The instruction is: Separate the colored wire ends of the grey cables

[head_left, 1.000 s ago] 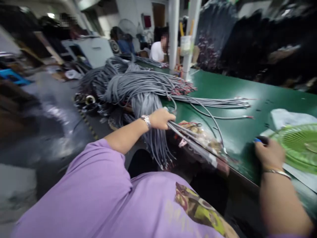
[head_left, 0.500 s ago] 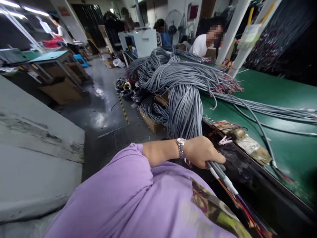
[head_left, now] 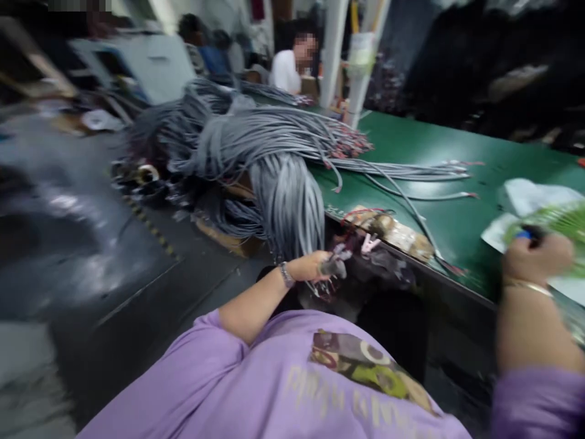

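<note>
The left hand (head_left: 311, 266) has moved in toward the hanging grey bundle (head_left: 290, 201), grip curled round cable ends (head_left: 336, 268), not yet set down; the right hand (head_left: 542, 256), now visible, clasps a blue-and-black object (head_left: 535, 235) by the counter (head_left: 415, 137), where other cables (head_left: 269, 131) lie piled

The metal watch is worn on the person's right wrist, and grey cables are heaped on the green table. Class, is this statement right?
Not quite. The head view shows the metal watch at the wrist of the left hand; the right hand has a thin bracelet behind it. The grey cables are indeed heaped on the green table.
</note>
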`<state>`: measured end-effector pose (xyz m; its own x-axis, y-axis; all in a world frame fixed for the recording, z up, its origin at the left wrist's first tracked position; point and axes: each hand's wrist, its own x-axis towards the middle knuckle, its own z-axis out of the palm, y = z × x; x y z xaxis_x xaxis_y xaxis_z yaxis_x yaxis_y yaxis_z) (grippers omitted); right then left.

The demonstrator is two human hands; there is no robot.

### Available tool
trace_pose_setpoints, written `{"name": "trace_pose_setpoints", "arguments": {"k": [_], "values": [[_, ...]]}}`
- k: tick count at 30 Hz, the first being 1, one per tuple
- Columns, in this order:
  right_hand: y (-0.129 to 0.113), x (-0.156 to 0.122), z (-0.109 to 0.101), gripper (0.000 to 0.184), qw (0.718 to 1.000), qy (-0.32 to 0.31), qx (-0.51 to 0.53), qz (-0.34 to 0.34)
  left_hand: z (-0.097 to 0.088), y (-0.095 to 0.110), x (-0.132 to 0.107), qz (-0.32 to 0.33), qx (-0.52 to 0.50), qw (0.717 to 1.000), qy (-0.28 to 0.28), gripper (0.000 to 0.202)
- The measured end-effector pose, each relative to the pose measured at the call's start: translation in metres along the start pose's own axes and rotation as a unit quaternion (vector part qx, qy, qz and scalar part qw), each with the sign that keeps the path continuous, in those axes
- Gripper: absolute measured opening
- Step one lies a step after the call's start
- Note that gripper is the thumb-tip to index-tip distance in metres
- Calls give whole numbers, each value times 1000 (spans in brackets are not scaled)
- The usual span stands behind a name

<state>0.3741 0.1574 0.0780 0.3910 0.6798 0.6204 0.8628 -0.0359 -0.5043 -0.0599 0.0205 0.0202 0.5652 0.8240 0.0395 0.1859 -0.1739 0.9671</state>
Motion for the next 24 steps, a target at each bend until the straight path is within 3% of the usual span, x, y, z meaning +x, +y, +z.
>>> {"name": "trace_pose_setpoints", "arguments": {"k": [1, 3, 6, 9, 12, 14, 17, 19, 24], "values": [[-4, -4, 7, 21, 999, 7, -34, 28, -1, -8, 2, -18, -48, 999, 6, 67], [-13, -24, 8, 29, 998, 53, -11, -14, -1, -19, 5, -45, -85, 994, 53, 67], [-41, -88, -21, 29, 990, 60, 74, -102, 3, -25, 7, -59, -87, 990, 92, 62], [-82, -168, -51, 22, 962, -78, 204, -161, 8, -23, 10, -51, -90, 990, 93, 57], [-115, -218, -50, 21, 877, -319, 314, -176, 17, -17, 12, -71, -79, 992, 75, 49], [-129, -230, -36, 28, 832, -419, 338, -134, 25, -13, 8, -79, -34, 994, 63, 43], [-144, -231, -16, 28, 810, -436, 381, -95, 34, -8, -6, -59, 93, 991, 71, 27], [-152, -229, -9, 20, 807, -431, 385, -123, 36, -5, -17, -54, 163, 982, 76, 18], [-168, -222, -9, 13, 771, -493, 326, -237, 29, 4, -26, -63, 202, 977, 5, 17]]}}
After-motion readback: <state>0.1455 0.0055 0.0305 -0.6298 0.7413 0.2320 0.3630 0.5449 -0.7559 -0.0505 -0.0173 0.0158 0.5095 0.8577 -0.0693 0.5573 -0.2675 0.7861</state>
